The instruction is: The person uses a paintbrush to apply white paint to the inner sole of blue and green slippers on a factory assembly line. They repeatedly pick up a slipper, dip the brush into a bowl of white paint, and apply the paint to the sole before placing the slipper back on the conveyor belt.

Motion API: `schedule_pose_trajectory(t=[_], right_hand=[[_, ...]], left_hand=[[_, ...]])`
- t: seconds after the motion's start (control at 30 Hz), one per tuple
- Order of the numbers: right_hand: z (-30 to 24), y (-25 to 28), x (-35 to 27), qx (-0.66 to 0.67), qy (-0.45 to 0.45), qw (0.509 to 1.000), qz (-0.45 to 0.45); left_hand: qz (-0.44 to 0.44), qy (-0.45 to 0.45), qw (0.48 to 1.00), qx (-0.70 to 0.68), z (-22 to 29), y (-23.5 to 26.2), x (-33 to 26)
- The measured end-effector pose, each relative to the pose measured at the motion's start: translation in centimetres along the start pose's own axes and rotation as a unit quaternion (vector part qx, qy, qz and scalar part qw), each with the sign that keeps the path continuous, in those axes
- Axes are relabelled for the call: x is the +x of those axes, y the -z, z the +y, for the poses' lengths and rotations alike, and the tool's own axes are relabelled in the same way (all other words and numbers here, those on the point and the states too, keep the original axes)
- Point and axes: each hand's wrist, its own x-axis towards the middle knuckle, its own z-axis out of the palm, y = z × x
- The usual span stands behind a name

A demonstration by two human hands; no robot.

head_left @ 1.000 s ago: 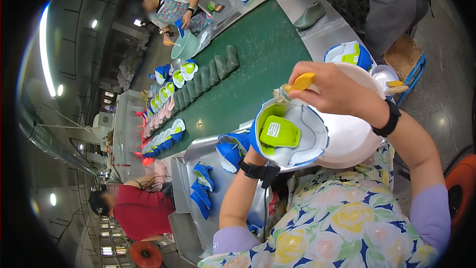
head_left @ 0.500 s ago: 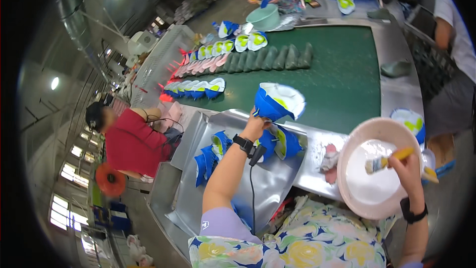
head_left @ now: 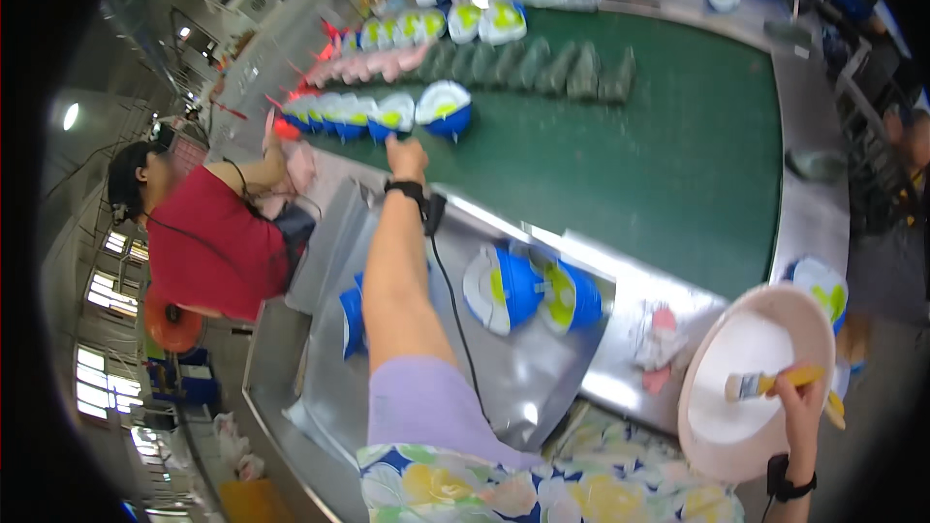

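The left hand [head_left: 407, 157], emptied since half a second ago, is reaching with loosely curled fingers beside the blue-and-white shoe sole [head_left: 445, 107] now lying on the green belt [head_left: 668, 155], while the right hand [head_left: 800, 405] is still gripping a yellow-handled brush [head_left: 770, 384] over the white bowl [head_left: 712, 446]

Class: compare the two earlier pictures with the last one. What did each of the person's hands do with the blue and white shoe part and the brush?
The left hand carried the shoe part out from over the bowl to the green belt, set it at the row's end and let go. The right hand took the brush off the part, back over the bowl, and still holds it.
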Motion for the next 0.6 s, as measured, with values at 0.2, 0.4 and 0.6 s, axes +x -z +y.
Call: schedule_pose_trajectory(t=[0.2, 0.4, 0.6], right_hand=[[2.2, 0.9, 0.8, -0.035, 0.001, 0.999, -0.027], [0.6, -0.7, 1.4, -0.013, 0.029, 0.998, -0.062], [0.9, 1.3, 0.1, -0.144, 0.056, 0.987, -0.05]], left_hand=[[-0.381, -0.188, 0.85, 0.311, -1.0, 6.5, -13.0], [-0.259, -0.156, 0.891, 0.338, -11.8, 9.7, -20.5], [-0.227, -0.354, 0.856, 0.301, 0.4, 11.4, -30.0]])
